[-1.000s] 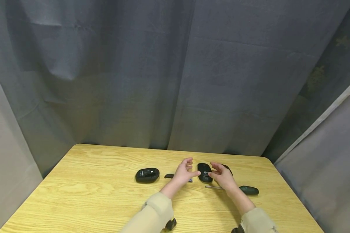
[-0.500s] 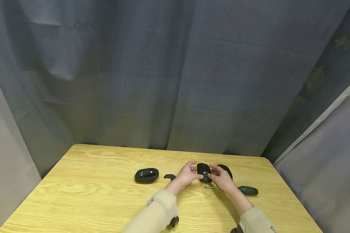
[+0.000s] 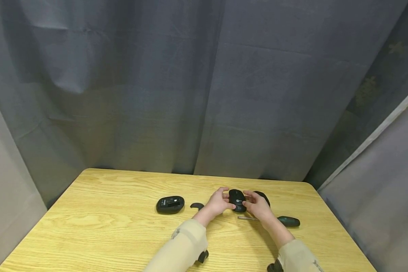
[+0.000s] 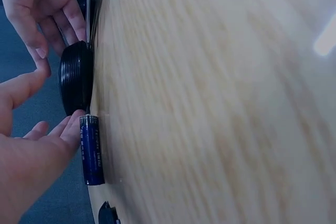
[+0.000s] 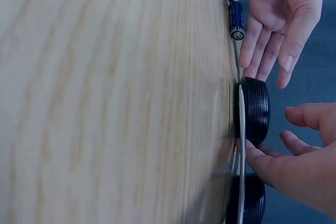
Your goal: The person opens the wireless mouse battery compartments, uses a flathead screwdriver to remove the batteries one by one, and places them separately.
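A black computer mouse [image 3: 237,195] lies between the two hands on the wooden table. My left hand [image 3: 219,203] is at its left side, fingertips touching its edge in the left wrist view, thumb apart above it. From the other side my right hand [image 3: 258,207] touches the mouse's edge with nearly straight fingers; its thumb stands off in the right wrist view. A blue battery [image 4: 92,150] lies beside the left fingertips, hidden by the left hand in the head view. In front of the right hand runs a screwdriver [image 3: 288,221], its shaft partly covered by the forearm.
Another black mouse [image 3: 263,197] sits behind the right hand, partly hidden. Further left, an upturned mouse [image 3: 170,204] shows an open battery compartment. Near the left wrist lies a curved black cover piece [image 3: 197,205]. A grey curtain [image 3: 149,113] hangs behind the table [image 3: 98,226].
My left hand has moved right, to the side of the middle mouse, and my right hand has closed in slightly. The other things have stayed in place.
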The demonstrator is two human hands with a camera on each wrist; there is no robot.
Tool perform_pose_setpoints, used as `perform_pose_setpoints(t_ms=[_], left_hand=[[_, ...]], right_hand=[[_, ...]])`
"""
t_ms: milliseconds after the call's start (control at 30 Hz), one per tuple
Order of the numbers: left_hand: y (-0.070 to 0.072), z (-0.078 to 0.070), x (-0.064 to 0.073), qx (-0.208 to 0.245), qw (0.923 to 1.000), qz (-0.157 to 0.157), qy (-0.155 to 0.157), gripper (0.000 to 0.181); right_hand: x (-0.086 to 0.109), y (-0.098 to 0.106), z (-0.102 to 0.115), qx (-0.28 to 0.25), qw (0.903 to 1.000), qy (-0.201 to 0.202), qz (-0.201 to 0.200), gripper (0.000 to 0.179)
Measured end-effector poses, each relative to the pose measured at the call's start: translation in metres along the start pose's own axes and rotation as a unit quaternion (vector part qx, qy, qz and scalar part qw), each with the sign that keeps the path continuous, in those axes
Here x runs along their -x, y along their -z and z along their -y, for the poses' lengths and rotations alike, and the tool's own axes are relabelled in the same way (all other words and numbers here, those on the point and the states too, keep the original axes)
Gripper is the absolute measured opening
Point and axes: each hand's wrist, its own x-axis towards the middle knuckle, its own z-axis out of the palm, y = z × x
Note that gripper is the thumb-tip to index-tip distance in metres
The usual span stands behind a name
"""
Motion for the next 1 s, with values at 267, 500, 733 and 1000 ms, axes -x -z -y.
perform_pose_setpoints(t_ms=[267,500,733,1000], left_hand=[[-0.003,-0.002,-0.002,0.001,0.999,-0.038,-0.025,0.067],[-0.005,-0.015,-0.001,0.001,0.9959,-0.083,-0.036,0.063],[0.0,-0.03,0.004,0.02,0.992,-0.115,-0.049,0.061],[0.014,-0.042,0.012,0.063,0.991,-0.107,-0.05,0.061]], right_hand=[[0.001,0.001,0.006,-0.028,0.9992,0.02,-0.019,0.049],[0.004,0.007,0.016,-0.056,0.9973,0.038,-0.028,0.049],[0.01,0.01,0.031,-0.08,0.9945,0.053,-0.041,0.048],[0.015,0.011,0.047,-0.118,0.9899,0.078,-0.008,0.051]])
